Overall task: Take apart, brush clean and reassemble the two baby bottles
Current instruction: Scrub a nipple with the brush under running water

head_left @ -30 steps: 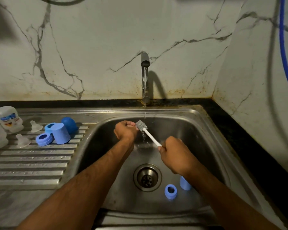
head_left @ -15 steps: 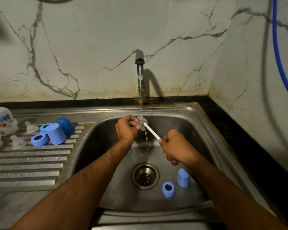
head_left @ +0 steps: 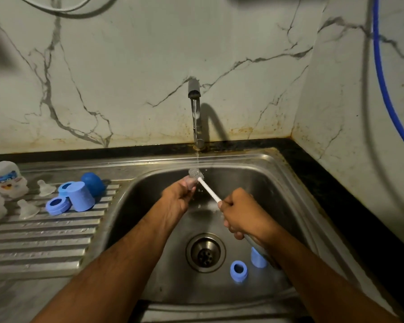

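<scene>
Steel sink (head_left: pixel 278 173); brush (head_left: pixel 205 185) gripped by right hand (head_left: pixel 245 213), bristles at clenched left hand (head_left: pixel 177 197)

Blue ring (head_left: pixel 238 272) and cap (head_left: pixel 257 259) crowd the sink (head_left: pixel 278 183) floor right of the drain (head_left: pixel 205 252).

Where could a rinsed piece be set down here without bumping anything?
The ribbed drainboard is bare in front of the blue ring and blue cap; its back is crowded with teats and bottles. In the sink, parts sit right of the drain; its left is bare.
</scene>
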### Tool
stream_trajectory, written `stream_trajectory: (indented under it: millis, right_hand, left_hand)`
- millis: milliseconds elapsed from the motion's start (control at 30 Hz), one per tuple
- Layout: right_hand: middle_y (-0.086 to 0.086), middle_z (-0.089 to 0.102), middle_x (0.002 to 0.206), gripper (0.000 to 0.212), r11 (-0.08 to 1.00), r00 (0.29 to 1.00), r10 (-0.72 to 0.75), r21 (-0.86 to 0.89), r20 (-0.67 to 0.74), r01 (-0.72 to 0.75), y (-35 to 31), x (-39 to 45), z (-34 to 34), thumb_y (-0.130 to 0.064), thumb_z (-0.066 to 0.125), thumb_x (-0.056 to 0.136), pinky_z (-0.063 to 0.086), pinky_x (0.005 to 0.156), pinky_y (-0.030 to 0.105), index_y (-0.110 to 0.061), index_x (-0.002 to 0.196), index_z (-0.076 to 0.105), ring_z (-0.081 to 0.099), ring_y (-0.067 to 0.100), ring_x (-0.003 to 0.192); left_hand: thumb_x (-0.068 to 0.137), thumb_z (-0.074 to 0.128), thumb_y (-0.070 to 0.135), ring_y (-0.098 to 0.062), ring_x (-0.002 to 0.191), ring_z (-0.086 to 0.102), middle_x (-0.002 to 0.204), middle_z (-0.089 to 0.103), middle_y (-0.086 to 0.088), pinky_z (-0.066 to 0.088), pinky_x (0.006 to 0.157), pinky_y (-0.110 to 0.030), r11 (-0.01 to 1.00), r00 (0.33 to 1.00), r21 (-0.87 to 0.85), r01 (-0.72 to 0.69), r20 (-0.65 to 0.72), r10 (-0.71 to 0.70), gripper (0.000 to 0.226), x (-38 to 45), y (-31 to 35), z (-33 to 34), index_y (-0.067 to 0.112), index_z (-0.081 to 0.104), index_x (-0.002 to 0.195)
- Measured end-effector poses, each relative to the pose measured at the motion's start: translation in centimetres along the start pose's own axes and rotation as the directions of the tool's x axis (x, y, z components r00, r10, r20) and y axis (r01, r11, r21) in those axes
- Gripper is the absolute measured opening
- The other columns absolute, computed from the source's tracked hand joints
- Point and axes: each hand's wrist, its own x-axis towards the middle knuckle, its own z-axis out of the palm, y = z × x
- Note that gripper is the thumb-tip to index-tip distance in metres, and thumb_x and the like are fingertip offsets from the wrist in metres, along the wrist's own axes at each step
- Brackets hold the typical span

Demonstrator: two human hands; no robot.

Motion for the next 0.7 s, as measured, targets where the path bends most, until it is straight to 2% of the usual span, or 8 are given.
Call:
stream_trajectory:
  millis: [67, 167, 267, 333, 400, 567, 633, 700]
  right_hand:
    - [0.01, 0.06, 0.067, 0.023, 1.0, 1.0, -0.007, -0.004, 0.004, 0.007, 0.1, -0.3, 0.5, -0.023, 0.051, 0.103, 0.041, 0.041, 0.025, -0.006, 0.097, 0.064, 0.047, 0.013, 0.042]
    - [0.01, 0.058, 0.063, 0.026, 0.996, 1.0, 0.021, 0.084, -0.015, -0.019, -0.1, 0.1, 0.7, -0.02, 0.05, 0.104, 0.039, 0.04, 0.025, -0.003, 0.089, 0.063, 0.046, 0.014, 0.041]
    - [0.011, 0.053, 0.06, 0.025, 0.98, 0.996, 0.085, 0.178, 0.013, -0.086, -0.2, 0.3, 0.7, -0.017, 0.048, 0.105, 0.033, 0.038, 0.023, -0.004, 0.086, 0.059, 0.042, 0.013, 0.038]
    - [0.01, 0.053, 0.059, 0.024, 0.97, 0.993, 0.113, 0.211, 0.039, -0.118, -0.2, 0.0, 0.9, -0.016, 0.048, 0.105, 0.033, 0.038, 0.022, -0.007, 0.085, 0.058, 0.042, 0.012, 0.036]
    - [0.01, 0.055, 0.061, 0.023, 0.974, 0.992, 0.118, 0.187, 0.052, -0.126, -0.2, -0.4, 1.2, -0.016, 0.048, 0.105, 0.034, 0.038, 0.022, -0.009, 0.086, 0.057, 0.044, 0.011, 0.037]
    - [0.011, 0.057, 0.068, 0.018, 0.985, 0.993, 0.102, 0.132, 0.057, -0.108, -0.6, -1.2, 1.7, -0.017, 0.048, 0.105, 0.037, 0.039, 0.023, -0.005, 0.096, 0.058, 0.046, 0.01, 0.039]
    - [0.011, 0.057, 0.068, 0.017, 0.986, 0.991, 0.105, 0.12, 0.084, -0.115, -0.6, -1.8, 1.7, -0.017, 0.048, 0.105, 0.036, 0.038, 0.021, -0.003, 0.1, 0.057, 0.045, 0.007, 0.035]
    - [0.01, 0.056, 0.065, 0.018, 0.986, 0.987, 0.106, 0.115, 0.124, -0.12, -0.6, -2.3, 1.5, -0.018, 0.048, 0.105, 0.034, 0.037, 0.02, -0.002, 0.101, 0.057, 0.043, 0.007, 0.034]
  left_hand:
    - [0.098, 0.032, -0.012, -0.013, 0.064, 0.052, 0.073, 0.057, -0.008, 0.044, 0.065, -0.028, 1.0, 1.0, 0.0, -0.005, -0.015, 0.005, 0.038, 0.0, 0.3, -0.5, 0.009, 0.058, 0.079]
    - [0.099, 0.038, -0.008, -0.008, 0.05, 0.053, 0.057, 0.058, -0.004, 0.044, 0.061, -0.024, 0.999, 0.999, -0.041, 0.014, -0.042, -0.015, 0.035, -0.3, 0.4, -0.2, 0.008, 0.056, 0.073]
    - [0.098, 0.046, -0.006, -0.009, 0.054, 0.053, 0.067, 0.058, -0.005, 0.047, 0.051, -0.016, 0.996, 0.999, -0.095, -0.001, -0.043, -0.003, 0.031, -0.6, 0.1, 0.7, 0.007, 0.061, 0.073]
    - [0.094, 0.051, -0.009, -0.01, 0.044, 0.058, 0.055, 0.062, -0.007, 0.047, 0.048, -0.015, 0.99, 0.996, -0.135, -0.027, -0.09, 0.015, 0.036, -0.1, -0.2, 0.8, 0.004, 0.065, 0.063]
    - [0.093, 0.05, -0.012, -0.009, 0.037, 0.055, 0.047, 0.059, -0.005, 0.048, 0.055, -0.019, 0.985, 0.991, -0.169, -0.043, -0.13, 0.021, 0.038, 0.5, -0.2, 0.2, 0.005, 0.062, 0.06]
    - [0.098, 0.048, -0.004, -0.006, 0.053, 0.064, 0.088, 0.061, -0.006, 0.053, 0.049, -0.016, 0.999, 1.0, -0.046, -0.013, -0.027, 0.011, 0.016, 1.0, -0.6, -1.6, 0.006, 0.057, 0.106]
    - [0.093, 0.056, -0.006, -0.01, 0.058, 0.067, 0.095, 0.066, -0.012, 0.054, 0.049, -0.017, 0.993, 0.992, -0.097, -0.063, -0.114, 0.052, 0.019, 1.2, -0.5, -1.8, 0.004, 0.061, 0.108]
    - [0.084, 0.064, -0.011, -0.017, 0.062, 0.067, 0.091, 0.071, -0.017, 0.057, 0.052, -0.02, 0.986, 0.961, -0.124, -0.114, -0.266, 0.077, 0.014, 1.4, 0.0, -2.0, -0.002, 0.068, 0.094]
